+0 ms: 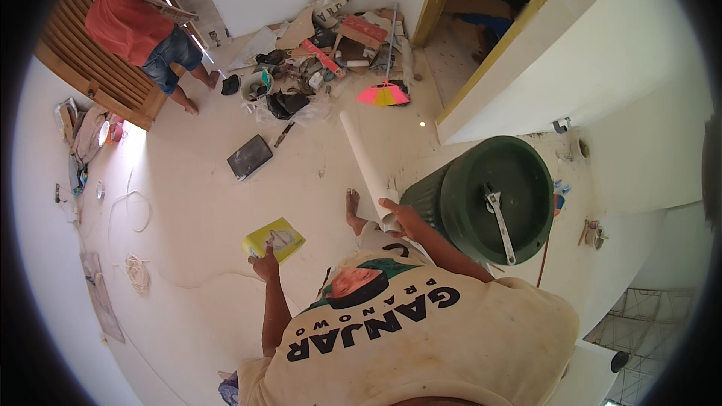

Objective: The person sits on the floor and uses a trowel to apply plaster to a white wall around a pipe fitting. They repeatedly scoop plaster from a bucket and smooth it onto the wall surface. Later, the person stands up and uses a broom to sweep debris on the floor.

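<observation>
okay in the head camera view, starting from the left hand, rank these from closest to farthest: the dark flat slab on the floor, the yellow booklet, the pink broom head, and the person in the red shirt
From the left hand:
1. Yellow booklet, held in that hand.
2. Dark flat slab, on the floor straight ahead.
3. Pink broom head, ahead and to the right, by the rubbish pile.
4. Person in the red shirt, far ahead at the left, by the slatted wooden door.

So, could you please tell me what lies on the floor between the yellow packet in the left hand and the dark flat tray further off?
In the head view, only bare pale floor lies between the yellow packet and the dark tray.
</observation>
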Action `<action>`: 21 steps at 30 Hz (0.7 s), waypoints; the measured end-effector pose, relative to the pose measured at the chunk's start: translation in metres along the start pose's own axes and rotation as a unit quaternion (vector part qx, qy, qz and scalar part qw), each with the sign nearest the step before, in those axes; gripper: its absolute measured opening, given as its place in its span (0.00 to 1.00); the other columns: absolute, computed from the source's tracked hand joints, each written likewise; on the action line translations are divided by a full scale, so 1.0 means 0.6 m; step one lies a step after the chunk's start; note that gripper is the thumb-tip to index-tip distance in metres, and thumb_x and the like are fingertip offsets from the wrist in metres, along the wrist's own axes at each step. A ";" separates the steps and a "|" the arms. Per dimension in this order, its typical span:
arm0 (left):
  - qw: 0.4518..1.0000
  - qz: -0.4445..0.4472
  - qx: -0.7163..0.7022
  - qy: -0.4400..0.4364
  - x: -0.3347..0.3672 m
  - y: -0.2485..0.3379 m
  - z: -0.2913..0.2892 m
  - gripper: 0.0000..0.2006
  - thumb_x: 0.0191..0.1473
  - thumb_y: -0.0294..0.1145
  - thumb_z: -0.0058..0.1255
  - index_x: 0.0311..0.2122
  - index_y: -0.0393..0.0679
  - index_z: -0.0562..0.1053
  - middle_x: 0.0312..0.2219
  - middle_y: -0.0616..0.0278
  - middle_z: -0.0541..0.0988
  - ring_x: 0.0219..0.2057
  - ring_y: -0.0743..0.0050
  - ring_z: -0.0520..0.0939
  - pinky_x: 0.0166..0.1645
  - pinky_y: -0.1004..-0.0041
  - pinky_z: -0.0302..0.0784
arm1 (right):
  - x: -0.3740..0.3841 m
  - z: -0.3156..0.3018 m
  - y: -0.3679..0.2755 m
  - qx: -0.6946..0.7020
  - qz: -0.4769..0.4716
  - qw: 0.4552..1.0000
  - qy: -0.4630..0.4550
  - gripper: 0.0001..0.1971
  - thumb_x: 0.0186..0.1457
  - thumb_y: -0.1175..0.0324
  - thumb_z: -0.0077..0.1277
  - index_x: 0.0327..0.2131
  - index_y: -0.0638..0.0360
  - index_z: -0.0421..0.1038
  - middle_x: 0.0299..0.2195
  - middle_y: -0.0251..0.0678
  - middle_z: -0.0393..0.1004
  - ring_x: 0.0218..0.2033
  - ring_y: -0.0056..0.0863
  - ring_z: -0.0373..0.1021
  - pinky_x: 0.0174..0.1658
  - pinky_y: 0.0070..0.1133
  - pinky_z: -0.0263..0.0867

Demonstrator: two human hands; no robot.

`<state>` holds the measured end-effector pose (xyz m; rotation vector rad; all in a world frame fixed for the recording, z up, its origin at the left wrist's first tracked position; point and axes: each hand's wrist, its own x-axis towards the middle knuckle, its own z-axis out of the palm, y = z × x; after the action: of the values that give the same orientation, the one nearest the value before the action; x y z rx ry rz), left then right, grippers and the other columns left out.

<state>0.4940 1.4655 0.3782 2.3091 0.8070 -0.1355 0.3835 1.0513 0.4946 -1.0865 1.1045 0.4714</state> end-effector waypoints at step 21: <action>0.996 -0.079 0.043 0.009 0.304 0.365 0.157 0.39 0.44 0.44 0.65 0.52 0.25 0.59 0.41 0.34 0.78 0.42 0.39 0.81 0.46 0.56 0.78 | 0.314 0.112 -0.607 0.115 -0.097 0.989 0.009 0.32 0.46 0.38 0.59 0.44 0.53 0.68 0.37 0.34 0.70 0.36 0.30 0.69 0.37 0.35 0.69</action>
<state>0.7797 1.3729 0.3756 2.3280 1.0112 -0.2241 0.7756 0.9148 0.4988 -0.9832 1.0300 0.1757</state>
